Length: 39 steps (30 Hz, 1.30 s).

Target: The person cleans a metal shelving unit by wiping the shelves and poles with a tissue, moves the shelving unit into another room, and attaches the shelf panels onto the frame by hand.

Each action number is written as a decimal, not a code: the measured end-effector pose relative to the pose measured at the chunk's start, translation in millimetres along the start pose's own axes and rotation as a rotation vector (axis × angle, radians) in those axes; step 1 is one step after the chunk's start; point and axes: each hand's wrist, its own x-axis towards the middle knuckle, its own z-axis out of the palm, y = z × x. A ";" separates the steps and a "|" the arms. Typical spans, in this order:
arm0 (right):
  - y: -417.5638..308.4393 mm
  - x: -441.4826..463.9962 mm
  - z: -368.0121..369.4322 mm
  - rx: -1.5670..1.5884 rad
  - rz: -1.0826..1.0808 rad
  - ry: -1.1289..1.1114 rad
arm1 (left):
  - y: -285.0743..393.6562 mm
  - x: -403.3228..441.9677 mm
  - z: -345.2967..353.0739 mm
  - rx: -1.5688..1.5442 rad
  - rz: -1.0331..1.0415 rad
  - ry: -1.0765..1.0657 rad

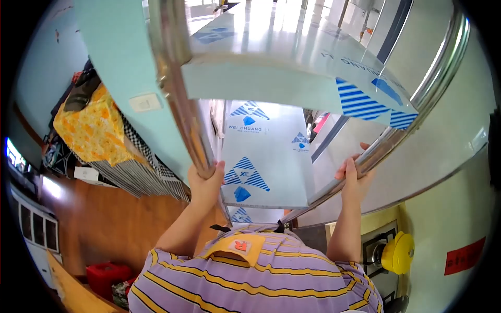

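A metal shelf rack with tubular posts stands right in front of me. My left hand (pixel 205 183) is wrapped round the lower part of its left post (pixel 183 104). My right hand (pixel 355 175) grips the right post (pixel 389 146), fingers curled over the tube. Between the posts, the upper shelf (pixel 261 81) has blue-printed film on its surface and front edge. Below it sits a middle shelf (pixel 276 167) with blue triangle prints and lettering. Part of a still lower shelf (pixel 241 215) shows near my chest.
At the left, a yellow flowered cloth (pixel 91 128) covers a piece of furniture beside a wall with a switch (pixel 145 103). A red container (pixel 108 279) rests on the wooden floor. Lower right, a yellow pot (pixel 397 253) is by a gas stove (pixel 378 242).
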 end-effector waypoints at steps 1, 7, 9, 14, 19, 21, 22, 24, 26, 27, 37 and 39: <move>-1.7 -3.2 -1.9 0.013 -0.003 -0.005 | -3.5 -3.5 -2.2 -0.024 0.006 0.001; -10.6 -9.4 2.0 0.052 -0.041 0.070 | -1.4 -2.6 -8.0 -0.098 0.085 -0.065; -14.7 -12.2 2.2 -0.002 -0.038 0.115 | 10.2 -9.5 -10.2 -0.092 0.066 -0.074; 28.0 -19.4 -6.0 -0.069 -0.017 -0.011 | 1.7 -3.7 -4.0 -0.095 -0.010 -0.073; 55.6 -12.0 -2.2 0.010 0.131 0.048 | -10.0 6.3 5.1 0.002 -0.029 -0.042; 67.5 -7.8 -1.5 0.011 0.137 0.058 | -13.9 11.3 9.9 0.004 -0.038 -0.034; 68.2 -6.5 -0.4 0.003 0.136 0.060 | -15.5 11.5 11.5 0.004 -0.047 -0.036; 65.7 -3.5 2.6 -0.020 0.133 0.075 | -20.3 11.5 11.8 0.020 -0.040 -0.025; 63.4 -4.6 4.7 -0.025 0.141 0.074 | -23.4 10.2 9.7 0.051 -0.009 -0.032; 63.5 -5.7 4.1 -0.030 0.146 0.074 | -24.3 8.6 9.5 0.055 -0.008 -0.030; 64.5 -11.3 1.5 0.034 0.220 0.103 | -20.5 -3.4 11.6 0.007 -0.079 0.065; 56.7 -13.4 2.4 0.019 0.200 0.092 | -21.8 -4.8 8.0 -0.019 -0.053 0.059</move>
